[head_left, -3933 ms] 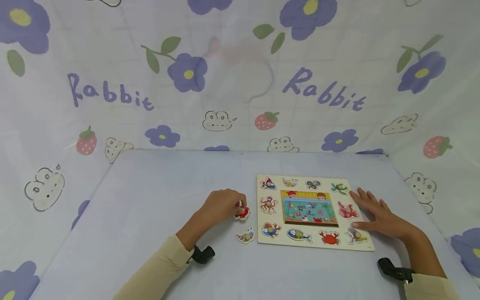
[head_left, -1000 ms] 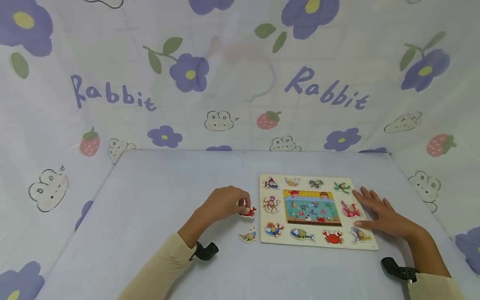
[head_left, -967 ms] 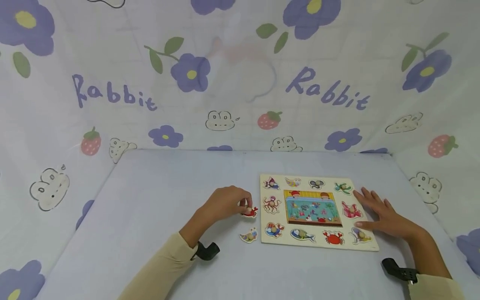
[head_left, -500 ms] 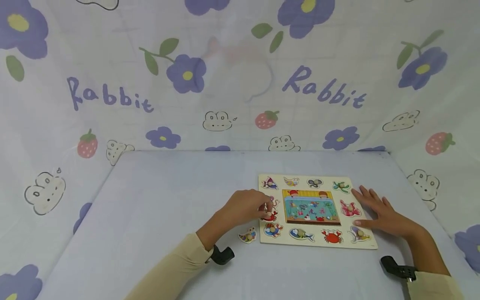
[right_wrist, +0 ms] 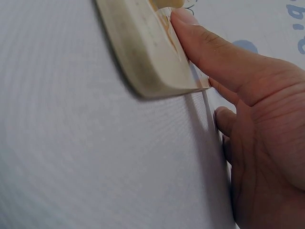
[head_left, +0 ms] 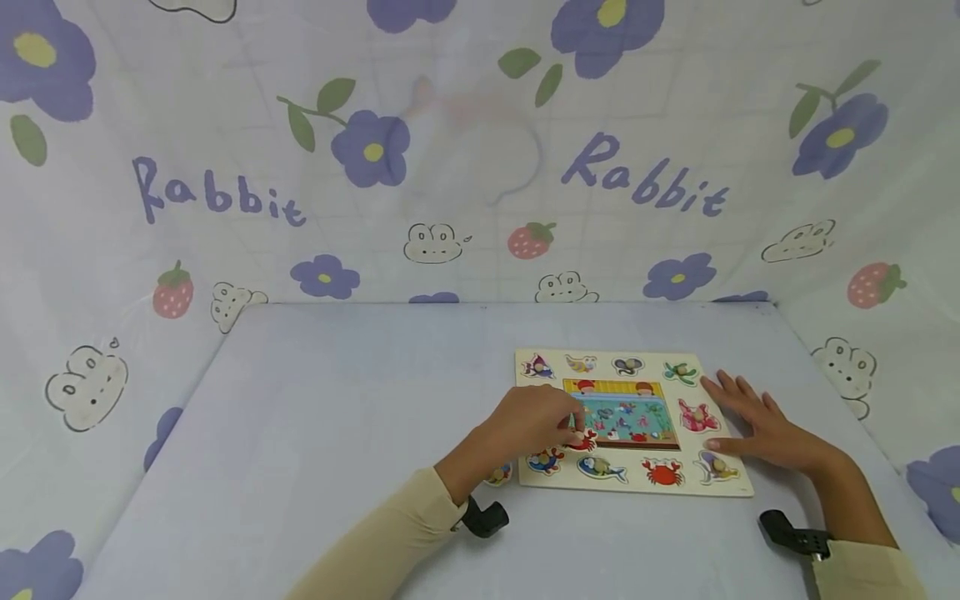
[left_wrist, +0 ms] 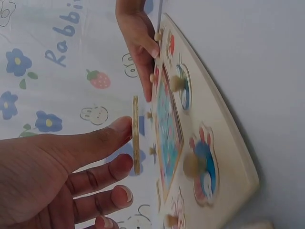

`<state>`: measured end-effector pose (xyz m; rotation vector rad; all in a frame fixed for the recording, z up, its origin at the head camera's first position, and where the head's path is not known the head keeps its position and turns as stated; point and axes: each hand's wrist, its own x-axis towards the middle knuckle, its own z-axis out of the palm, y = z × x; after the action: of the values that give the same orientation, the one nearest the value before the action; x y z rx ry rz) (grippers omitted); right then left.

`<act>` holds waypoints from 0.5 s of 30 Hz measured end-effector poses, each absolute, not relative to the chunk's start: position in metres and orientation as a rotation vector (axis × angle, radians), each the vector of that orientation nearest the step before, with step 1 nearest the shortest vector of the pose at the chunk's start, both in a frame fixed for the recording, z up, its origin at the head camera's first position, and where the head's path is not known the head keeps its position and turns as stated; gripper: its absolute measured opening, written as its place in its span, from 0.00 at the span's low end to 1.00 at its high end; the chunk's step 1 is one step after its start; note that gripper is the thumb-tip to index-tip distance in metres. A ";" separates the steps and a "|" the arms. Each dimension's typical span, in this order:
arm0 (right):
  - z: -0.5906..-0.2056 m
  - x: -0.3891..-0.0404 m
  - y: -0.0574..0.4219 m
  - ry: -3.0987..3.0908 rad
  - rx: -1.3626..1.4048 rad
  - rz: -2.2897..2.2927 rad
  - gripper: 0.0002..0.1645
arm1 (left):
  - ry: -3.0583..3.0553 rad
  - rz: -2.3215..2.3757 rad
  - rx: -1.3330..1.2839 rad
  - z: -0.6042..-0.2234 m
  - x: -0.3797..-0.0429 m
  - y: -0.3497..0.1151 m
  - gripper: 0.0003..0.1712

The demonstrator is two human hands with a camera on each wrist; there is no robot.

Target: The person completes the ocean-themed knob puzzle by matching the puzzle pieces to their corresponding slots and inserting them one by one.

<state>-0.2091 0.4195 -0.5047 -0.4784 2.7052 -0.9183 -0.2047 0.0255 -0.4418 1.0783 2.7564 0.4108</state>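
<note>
In the head view, my left hand (head_left: 531,418) pinches a red crab puzzle piece (head_left: 583,441) above the lower left part of a wooden peg puzzle board (head_left: 630,488). The left wrist view shows the crab piece edge-on (left_wrist: 136,136) between thumb and fingers, apart from the board. A printed red crab (head_left: 663,473) marks a spot in the board's bottom row. My right hand (head_left: 768,433) rests along the board's right edge with fingers spread, its thumb on the board's surface in the right wrist view.
Knobbed sea-animal pieces sit around the board, among them a blue fish (head_left: 602,468) and a pink piece (head_left: 698,416). A loose snail-like piece (head_left: 498,475) lies left of the board, partly hidden by the left arm. A patterned curtain (head_left: 480,167) stands behind the white table (head_left: 337,400).
The left hand has carried the crab piece rightward from the table beside the board to over the board. The right hand has stayed at the board's right edge.
</note>
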 end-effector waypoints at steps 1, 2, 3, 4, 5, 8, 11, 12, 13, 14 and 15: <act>-0.505 -0.209 0.420 2.705 -0.476 -0.918 0.62 | 2.755 0.415 1.085 -0.441 -0.204 0.029 0.06; -0.505 -0.209 0.420 2.706 -0.477 -0.919 0.62 | 2.756 0.421 1.091 -0.441 -0.203 0.034 0.06; -0.505 -0.209 0.420 2.707 -0.478 -0.919 0.62 | 2.758 0.418 1.095 -0.440 -0.201 0.038 0.06; -0.504 -0.208 0.420 2.707 -0.480 -0.920 0.62 | 2.762 0.410 1.096 -0.439 -0.200 0.042 0.05; -0.504 -0.208 0.421 2.708 -0.480 -0.918 0.62 | 2.763 0.408 1.094 -0.439 -0.198 0.047 0.05; -0.504 -0.208 0.420 2.710 -0.480 -0.912 0.62 | 2.768 0.393 1.094 -0.439 -0.194 0.060 0.05; -0.503 -0.207 0.420 2.704 -0.474 -0.913 0.62 | 2.762 0.395 1.092 -0.439 -0.191 0.070 0.04; -0.503 -0.208 0.419 2.703 -0.476 -0.915 0.62 | 2.763 0.397 1.091 -0.440 -0.191 0.073 0.04; -0.503 -0.208 0.419 2.702 -0.475 -0.914 0.62 | 2.764 0.396 1.092 -0.441 -0.191 0.076 0.04; -0.503 -0.208 0.419 2.702 -0.477 -0.914 0.62 | 2.767 0.403 1.089 -0.442 -0.191 0.078 0.04; -0.502 -0.209 0.419 2.702 -0.477 -0.913 0.62 | 2.771 0.413 1.088 -0.443 -0.191 0.081 0.04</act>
<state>-0.2085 0.4191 -0.5024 -0.4767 2.7017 -0.9125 -0.1907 0.0808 -0.4428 1.0879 2.7708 0.4130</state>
